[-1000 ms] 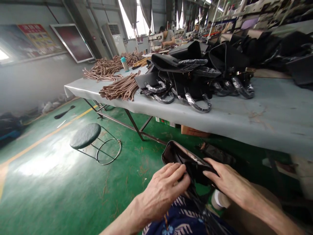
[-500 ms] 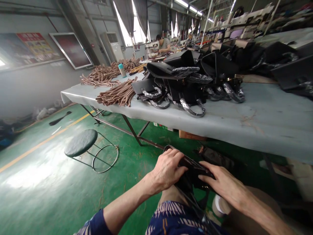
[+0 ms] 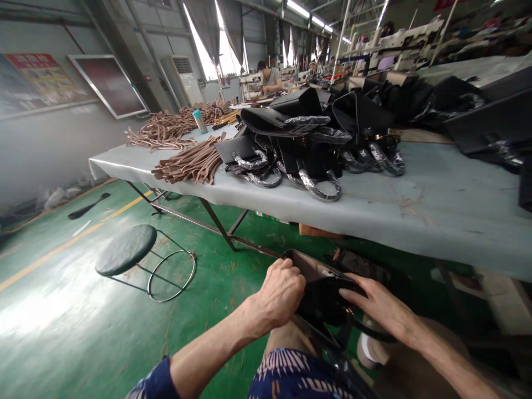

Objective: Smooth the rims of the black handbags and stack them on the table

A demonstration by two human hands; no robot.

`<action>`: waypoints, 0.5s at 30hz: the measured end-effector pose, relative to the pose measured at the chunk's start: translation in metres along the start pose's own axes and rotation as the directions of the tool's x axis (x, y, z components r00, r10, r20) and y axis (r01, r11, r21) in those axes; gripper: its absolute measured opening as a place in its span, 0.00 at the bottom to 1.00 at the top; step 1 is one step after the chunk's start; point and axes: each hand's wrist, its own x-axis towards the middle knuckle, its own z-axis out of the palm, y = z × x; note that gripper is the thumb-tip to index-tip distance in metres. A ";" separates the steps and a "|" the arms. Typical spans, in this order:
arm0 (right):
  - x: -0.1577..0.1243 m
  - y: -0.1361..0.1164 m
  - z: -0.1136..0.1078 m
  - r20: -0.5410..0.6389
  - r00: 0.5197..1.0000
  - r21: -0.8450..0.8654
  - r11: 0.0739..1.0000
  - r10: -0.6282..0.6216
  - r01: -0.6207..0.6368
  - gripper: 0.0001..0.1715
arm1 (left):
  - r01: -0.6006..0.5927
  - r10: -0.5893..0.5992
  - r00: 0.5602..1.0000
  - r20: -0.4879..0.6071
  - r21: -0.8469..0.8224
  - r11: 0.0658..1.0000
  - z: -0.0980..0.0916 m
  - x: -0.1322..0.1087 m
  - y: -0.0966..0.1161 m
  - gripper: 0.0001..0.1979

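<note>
A black handbag point(image 3: 318, 305) rests at my lap, its mouth parted enough to show a lighter lining. My left hand point(image 3: 282, 291) is closed in a fist on the near left edge of the bag. Across from it, my right hand point(image 3: 378, 305) grips the right side of the rim, thumb and fingers on either side. The bag's lower part is dark and partly hidden by my hands. Beyond, on the table point(image 3: 436, 221), lies a pile of similar black bags point(image 3: 299, 124), with handles point(image 3: 320, 185) wrapped in clear plastic.
Bundles of brown straps point(image 3: 191, 160) lie left of the bags, with a teal-lidded bottle point(image 3: 199, 122) behind. A round stool point(image 3: 127, 249) stands on the green floor to the left. A person point(image 3: 270, 77) sits at a sewing machine further back.
My left hand has shifted down and curled into a fist on the bag's edge. The bag's mouth now shows more of its lining. The view has turned slightly right.
</note>
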 end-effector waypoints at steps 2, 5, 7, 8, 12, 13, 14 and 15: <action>0.000 0.002 0.000 0.017 1.000 0.034 0.999 -0.002 0.001 0.19 | -0.077 0.077 0.996 -0.038 0.005 0.997 -0.003 0.000 0.005 0.07; -0.001 0.002 0.003 0.017 1.000 0.065 0.998 -0.001 0.000 0.20 | -0.072 0.070 0.997 -0.032 -0.080 0.994 -0.003 0.002 0.005 0.10; -0.001 0.003 0.005 0.014 1.000 0.072 0.997 -0.001 0.000 0.21 | 0.029 -0.030 1.000 0.002 -0.157 0.987 -0.001 0.005 0.002 0.12; -0.001 0.003 0.005 0.013 1.000 0.074 0.997 0.001 -0.002 0.22 | 0.087 -0.085 0.996 0.015 -0.183 0.979 0.000 0.006 -0.001 0.14; 0.000 0.006 0.006 0.020 1.000 0.083 0.997 -0.004 0.002 0.22 | 0.212 -0.201 0.976 0.082 -0.177 0.961 0.000 0.013 -0.009 0.17; 0.000 0.008 0.006 0.021 1.000 0.084 0.996 -0.002 0.000 0.22 | 0.225 -0.209 0.972 0.109 -0.153 0.962 0.001 0.014 -0.010 0.15; 0.000 0.009 0.006 0.022 1.000 0.085 0.996 0.002 -0.004 0.22 | 0.231 -0.216 0.968 0.128 -0.127 0.965 0.002 0.015 -0.010 0.12; 0.000 0.010 0.006 0.021 1.000 0.089 0.996 0.006 -0.008 0.22 | 0.235 -0.221 0.966 0.131 -0.104 0.966 0.003 0.016 -0.009 0.10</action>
